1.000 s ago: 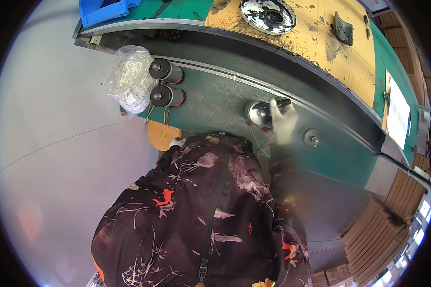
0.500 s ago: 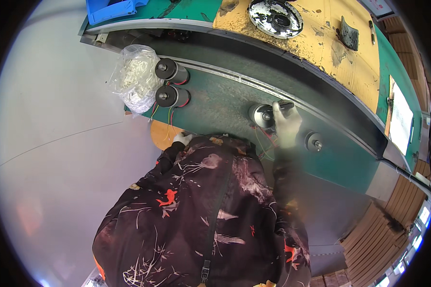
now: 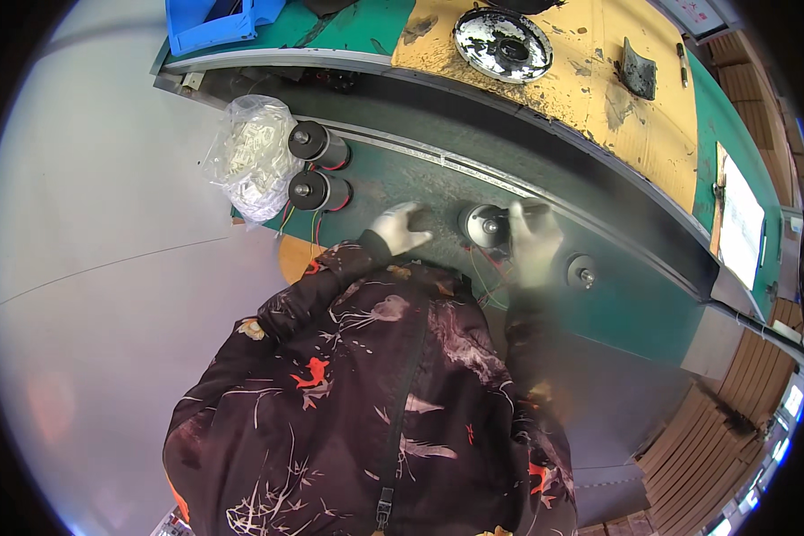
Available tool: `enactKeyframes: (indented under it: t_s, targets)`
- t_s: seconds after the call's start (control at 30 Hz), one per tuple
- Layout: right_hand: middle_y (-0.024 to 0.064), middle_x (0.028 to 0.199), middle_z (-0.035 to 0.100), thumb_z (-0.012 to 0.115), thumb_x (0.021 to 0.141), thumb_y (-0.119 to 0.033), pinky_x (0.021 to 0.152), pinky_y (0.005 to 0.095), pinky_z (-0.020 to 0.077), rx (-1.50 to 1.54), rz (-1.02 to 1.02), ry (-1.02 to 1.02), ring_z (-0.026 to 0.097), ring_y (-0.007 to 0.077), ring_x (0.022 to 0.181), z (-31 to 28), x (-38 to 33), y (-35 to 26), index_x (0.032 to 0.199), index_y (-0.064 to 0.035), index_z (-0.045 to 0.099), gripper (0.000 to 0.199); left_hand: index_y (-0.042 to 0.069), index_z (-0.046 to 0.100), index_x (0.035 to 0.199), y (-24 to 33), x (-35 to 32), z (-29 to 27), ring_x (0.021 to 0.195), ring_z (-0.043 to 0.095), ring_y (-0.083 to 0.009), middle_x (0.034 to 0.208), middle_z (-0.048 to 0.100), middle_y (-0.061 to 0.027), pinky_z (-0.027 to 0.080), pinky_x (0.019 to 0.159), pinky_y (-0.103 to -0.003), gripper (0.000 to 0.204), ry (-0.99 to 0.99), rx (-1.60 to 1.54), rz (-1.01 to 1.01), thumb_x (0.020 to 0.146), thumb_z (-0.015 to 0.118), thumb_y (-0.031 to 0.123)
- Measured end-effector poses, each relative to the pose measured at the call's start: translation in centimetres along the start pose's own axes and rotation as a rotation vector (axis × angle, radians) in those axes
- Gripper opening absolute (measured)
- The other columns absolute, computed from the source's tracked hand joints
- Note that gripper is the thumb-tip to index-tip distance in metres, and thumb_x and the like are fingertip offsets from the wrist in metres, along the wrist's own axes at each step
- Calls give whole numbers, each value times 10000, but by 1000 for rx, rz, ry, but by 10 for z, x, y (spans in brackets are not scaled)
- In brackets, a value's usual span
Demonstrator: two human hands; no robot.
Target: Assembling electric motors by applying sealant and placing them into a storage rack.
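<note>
My left hand (image 3: 400, 230), in a pale glove, reaches over the green bench with thumb and fingers apart, nothing in it. To its right stands a cylindrical motor (image 3: 483, 227) with a bright top face, a central shaft and coloured wires trailing toward me. Right beside that motor is my gloved right hand (image 3: 535, 250), somewhat blurred, closed round a dark, short tool (image 3: 536, 211) whose kind I cannot make out. Further right sits another round motor (image 3: 583, 272) with its shaft up. Two dark motors (image 3: 320, 145) with wires stand at the left.
A clear plastic bag of white pieces (image 3: 257, 161) lies beside the left motors. Over the bench's far edge, a raised shelf carries stained yellow cardboard (image 3: 590, 116), a black-smeared round lid (image 3: 504, 45), a curved dark scrap (image 3: 638, 70) and a blue bin (image 3: 210, 27). A clipboard (image 3: 741, 219) lies right.
My left hand has come up from the bench's near edge and moved right, toward the bright-topped motor. My right hand stays beside that motor, a little lower, still holding the dark tool.
</note>
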State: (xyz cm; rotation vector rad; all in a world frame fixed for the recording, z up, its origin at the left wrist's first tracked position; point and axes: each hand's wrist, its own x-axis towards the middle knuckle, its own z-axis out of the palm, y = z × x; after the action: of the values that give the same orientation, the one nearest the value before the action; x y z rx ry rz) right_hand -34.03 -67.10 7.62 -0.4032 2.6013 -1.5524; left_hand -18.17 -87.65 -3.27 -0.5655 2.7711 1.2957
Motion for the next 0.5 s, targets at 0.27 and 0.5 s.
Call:
enactKeyframes:
  t_s: [0.27, 0.5]
  targets:
    - [27, 703, 626, 679, 932, -205, 511, 206, 386, 361, 113, 374, 541, 65, 587, -52, -16, -12, 948, 20, 640, 229, 58, 511, 1285, 125, 45, 40, 1129, 537, -380, 1195, 507, -190, 473, 949, -490, 852, -12, 229, 129, 560, 859, 340]
    - [15, 632, 558, 619, 949, -207, 480, 224, 351, 375, 63, 433, 465, 64, 518, -63, -30, -9, 908, 9, 604, 220, 19, 527, 1246, 83, 46, 20, 1091, 553, -411, 1176, 492, -211, 497, 916, -482, 876, 122, 159, -22, 498, 875, 316]
